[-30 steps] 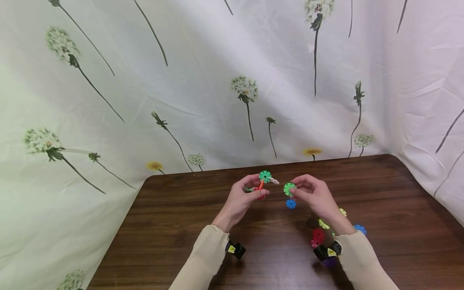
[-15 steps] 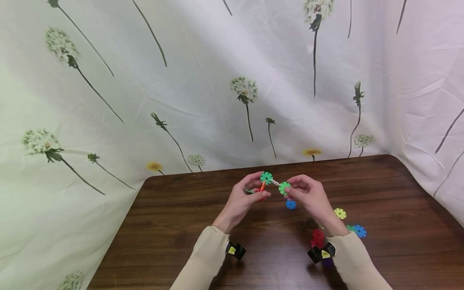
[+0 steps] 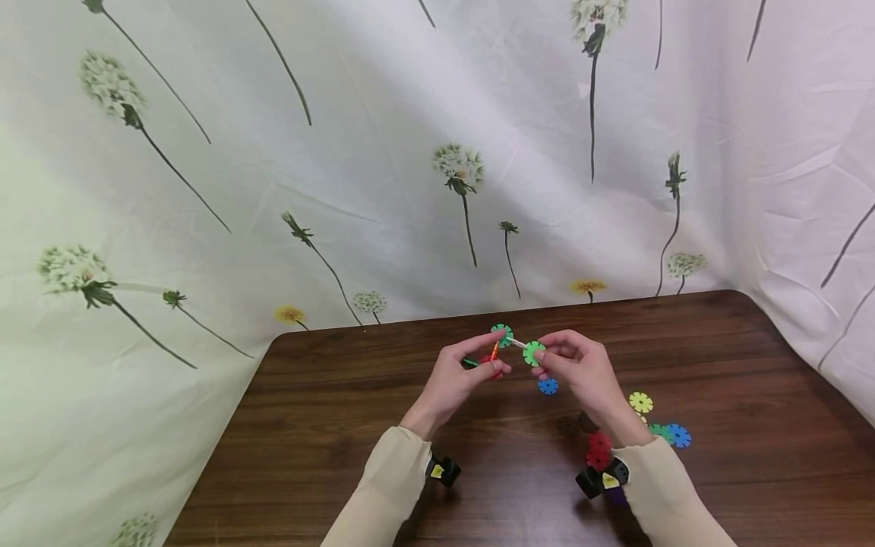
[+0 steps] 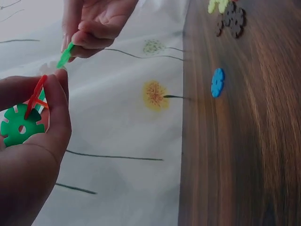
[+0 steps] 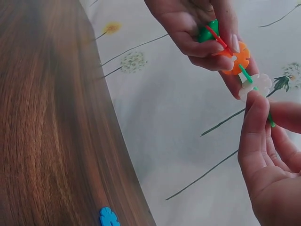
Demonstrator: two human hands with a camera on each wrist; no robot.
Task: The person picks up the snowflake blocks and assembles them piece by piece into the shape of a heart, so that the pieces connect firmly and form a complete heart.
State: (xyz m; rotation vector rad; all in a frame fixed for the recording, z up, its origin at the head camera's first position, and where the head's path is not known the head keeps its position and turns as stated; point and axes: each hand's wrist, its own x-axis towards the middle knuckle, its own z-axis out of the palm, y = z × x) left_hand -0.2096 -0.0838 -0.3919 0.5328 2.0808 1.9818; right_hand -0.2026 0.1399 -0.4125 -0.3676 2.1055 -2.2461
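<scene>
My left hand (image 3: 459,374) holds a chain of notched plastic discs above the table. In the left wrist view a dark green disc (image 4: 21,126) and a red disc (image 4: 36,96) show at its fingers. An orange disc (image 5: 242,57) and a white disc (image 5: 257,84) follow in the right wrist view. The left index finger touches a teal disc (image 3: 506,332) in the chain. My right hand (image 3: 579,366) pinches a light green disc (image 3: 532,353) between thumb and fingers, its edge against the white disc. The fingers partly hide where they meet.
On the brown table (image 3: 328,425), a blue disc (image 3: 548,386) lies below the hands. Near the right forearm are red discs (image 3: 598,450), a yellow disc (image 3: 640,402), another blue disc (image 3: 679,435) and dark brown discs (image 4: 234,20). A flower-print cloth (image 3: 383,190) hangs behind the table.
My right hand has moved left, bringing the light green disc from apart up to the white one. The left index finger has straightened across the teal disc.
</scene>
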